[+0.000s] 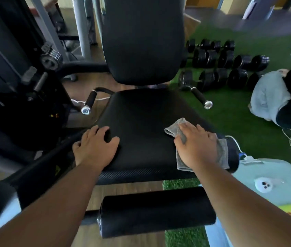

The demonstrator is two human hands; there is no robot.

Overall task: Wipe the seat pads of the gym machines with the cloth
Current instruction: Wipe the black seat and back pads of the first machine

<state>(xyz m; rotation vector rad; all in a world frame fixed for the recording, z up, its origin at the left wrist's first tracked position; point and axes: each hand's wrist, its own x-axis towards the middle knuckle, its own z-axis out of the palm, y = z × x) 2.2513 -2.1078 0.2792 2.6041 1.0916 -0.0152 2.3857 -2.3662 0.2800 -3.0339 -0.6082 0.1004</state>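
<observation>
A black seat pad (141, 122) of a gym machine fills the middle of the view, with its black backrest (143, 38) rising behind it. My right hand (197, 145) lies flat on a grey cloth (223, 154), pressing it onto the seat's front right corner. The cloth sticks out past my fingers and below my palm. My left hand (94, 148) rests flat on the seat's front left edge, fingers spread, holding nothing.
Two grip handles (89, 102) (201, 98) flank the seat. A black roller pad (157, 211) lies below the seat's front edge. A weight stack frame (16, 77) stands to the left. Dumbbells (221, 68) sit on green turf at right, where a person (280, 97) crouches.
</observation>
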